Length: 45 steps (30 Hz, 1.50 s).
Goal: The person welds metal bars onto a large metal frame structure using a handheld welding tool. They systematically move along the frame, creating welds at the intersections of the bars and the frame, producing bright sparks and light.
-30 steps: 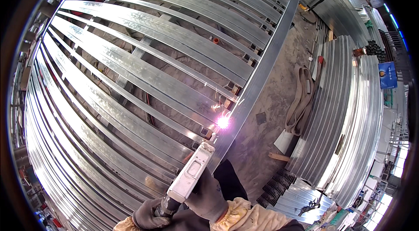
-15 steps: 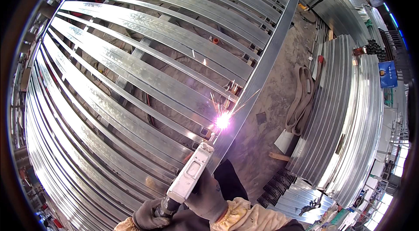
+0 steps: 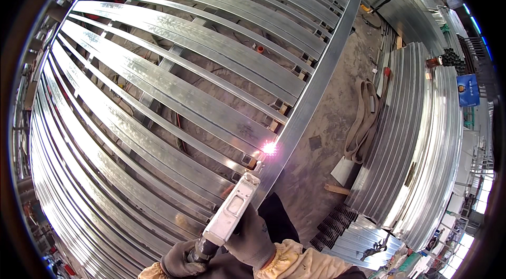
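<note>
My gloved left hand (image 3: 180,261) is closed round the dark rear grip of a white, boxy welding gun (image 3: 232,210). Around the gun's side wraps my gloved right hand (image 3: 252,243), its fingers partly hidden by the body. Just beyond the nozzle, a pink-white weld spot (image 3: 269,147) glows where a flat metal tube (image 3: 240,134) meets the long edge rail (image 3: 316,81). Small wooden blocks (image 3: 281,106) sit in the gaps along that joint.
Many parallel metal tubes (image 3: 110,99) form a wide frame on the left, over crossbars. To the right lie a coiled flat strap (image 3: 362,121), a wood scrap (image 3: 337,189) and a stack of long metal profiles (image 3: 390,142). A blue box (image 3: 468,90) stands at far right.
The weld glow has shrunk, and the long sparks that sprayed from it are gone. Both hands and the welding gun have stayed practically in place.
</note>
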Tool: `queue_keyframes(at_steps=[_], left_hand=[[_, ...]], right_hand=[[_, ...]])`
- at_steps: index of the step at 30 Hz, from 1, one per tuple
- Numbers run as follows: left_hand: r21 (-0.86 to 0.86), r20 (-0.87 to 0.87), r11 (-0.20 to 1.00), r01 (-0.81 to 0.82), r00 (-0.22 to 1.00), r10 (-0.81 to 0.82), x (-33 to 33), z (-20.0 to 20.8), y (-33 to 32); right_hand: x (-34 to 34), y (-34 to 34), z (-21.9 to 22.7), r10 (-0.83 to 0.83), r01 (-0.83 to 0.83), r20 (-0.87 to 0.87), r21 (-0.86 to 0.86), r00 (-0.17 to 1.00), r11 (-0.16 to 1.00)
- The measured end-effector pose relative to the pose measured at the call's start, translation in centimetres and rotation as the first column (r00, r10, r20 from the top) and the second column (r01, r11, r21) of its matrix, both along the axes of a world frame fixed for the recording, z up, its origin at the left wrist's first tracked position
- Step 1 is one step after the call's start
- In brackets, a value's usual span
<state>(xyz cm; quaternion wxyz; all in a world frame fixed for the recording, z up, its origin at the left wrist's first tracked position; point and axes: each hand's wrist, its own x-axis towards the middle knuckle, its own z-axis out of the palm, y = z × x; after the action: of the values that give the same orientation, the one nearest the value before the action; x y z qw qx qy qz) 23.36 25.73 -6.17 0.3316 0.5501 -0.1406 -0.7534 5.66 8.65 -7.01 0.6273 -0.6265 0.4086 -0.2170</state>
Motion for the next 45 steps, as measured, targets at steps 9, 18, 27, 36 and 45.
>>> queue_keyframes(at_steps=[9, 18, 27, 36, 45], left_hand=[[0.005, -0.065, 1.0, -0.031, 0.997, 0.031, 0.1, -0.3, -0.2], [-0.012, -0.074, 1.0, -0.02, 0.997, 0.019, 0.3, -0.7, -0.1], [-0.031, -0.045, 0.999, -0.026, 0.999, 0.025, 0.2, -0.8, 0.0], [-0.003, -0.075, 0.999, -0.047, 0.996, 0.047, 0.3, -0.5, -0.1], [0.021, -0.012, 0.999, -0.024, 1.0, 0.024, 0.3, -0.7, 0.3]], right_hand=[[0.0, 0.0, 0.1, -0.006, 0.007, -0.008, 0.026, 1.0, 1.0], [0.2, -0.4, -0.1, -0.001, 0.001, 0.007, 0.031, 1.0, 1.0], [0.4, -0.5, 0.2, -0.016, 0.014, 0.042, 0.06, 0.999, 0.998], [0.4, -0.5, 0.3, -0.003, 0.003, 0.013, 0.067, 1.0, 0.998], [0.4, -0.3, -0.1, -0.015, 0.013, 0.033, 0.057, 0.999, 0.998]])
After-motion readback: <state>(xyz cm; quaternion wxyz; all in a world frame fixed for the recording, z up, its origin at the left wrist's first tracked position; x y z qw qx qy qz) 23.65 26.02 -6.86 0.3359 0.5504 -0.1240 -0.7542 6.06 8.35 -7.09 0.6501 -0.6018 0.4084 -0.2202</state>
